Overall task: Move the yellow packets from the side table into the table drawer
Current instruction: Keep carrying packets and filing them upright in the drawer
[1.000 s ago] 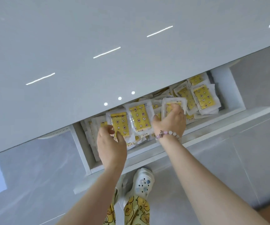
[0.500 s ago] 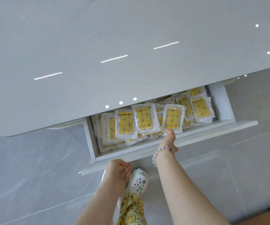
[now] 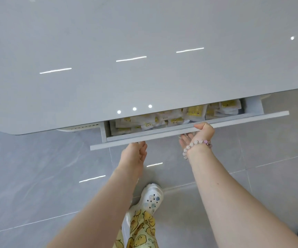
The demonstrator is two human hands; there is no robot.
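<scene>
One drawer (image 3: pixel 243 121) under the tabletop (image 3: pixel 144 33) stands open by a narrow gap, with yellow packets (image 3: pixel 194 111) heaped inside, too overlapped to count. Of two hands, the right hand (image 3: pixel 200 134) pinches the drawer's front, thumb on top. The left hand (image 3: pixel 134 154) has curled fingers at its lower edge, grip unclear.

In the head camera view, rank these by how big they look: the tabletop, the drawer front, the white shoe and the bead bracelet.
1. tabletop
2. drawer front
3. white shoe
4. bead bracelet
The shoe is farther from the camera than the bracelet, so it looks smaller than it is.
</scene>
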